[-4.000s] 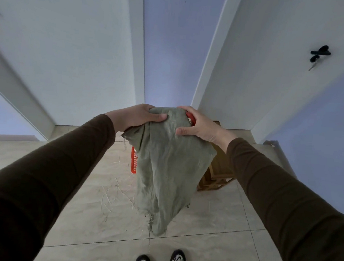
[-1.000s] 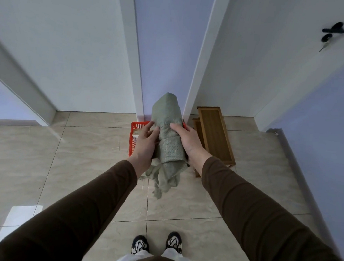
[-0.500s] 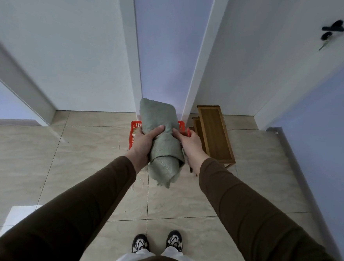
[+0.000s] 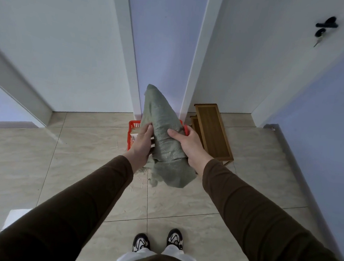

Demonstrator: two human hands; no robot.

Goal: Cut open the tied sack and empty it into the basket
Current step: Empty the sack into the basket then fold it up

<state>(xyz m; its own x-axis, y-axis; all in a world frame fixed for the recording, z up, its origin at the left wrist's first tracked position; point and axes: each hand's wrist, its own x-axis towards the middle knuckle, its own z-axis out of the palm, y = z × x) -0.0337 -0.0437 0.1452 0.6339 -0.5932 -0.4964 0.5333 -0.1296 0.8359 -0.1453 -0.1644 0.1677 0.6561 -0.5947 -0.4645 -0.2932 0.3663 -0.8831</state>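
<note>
The grey-green woven sack (image 4: 164, 134) is limp and rolled into a loose tube, held at chest height in front of me. My left hand (image 4: 142, 143) grips its left side and my right hand (image 4: 188, 146) wraps its right side. A loose end of the sack hangs below my hands. Under and behind the sack sits the red plastic basket (image 4: 133, 125) on the floor against the wall; most of it is hidden. A small red object (image 4: 186, 130) shows by my right fingers; I cannot tell what it is.
A low wooden stand (image 4: 212, 131) is on the floor right of the basket. White door frames and a lilac wall close off the corner ahead. Straw bits (image 4: 141, 184) lie scattered on the beige tiles. My shoes (image 4: 158, 242) are at the bottom.
Four seconds ago the sack hung open and flat from both hands. Since then it has been rolled into a tube, and its far end now points higher than half a second ago.
</note>
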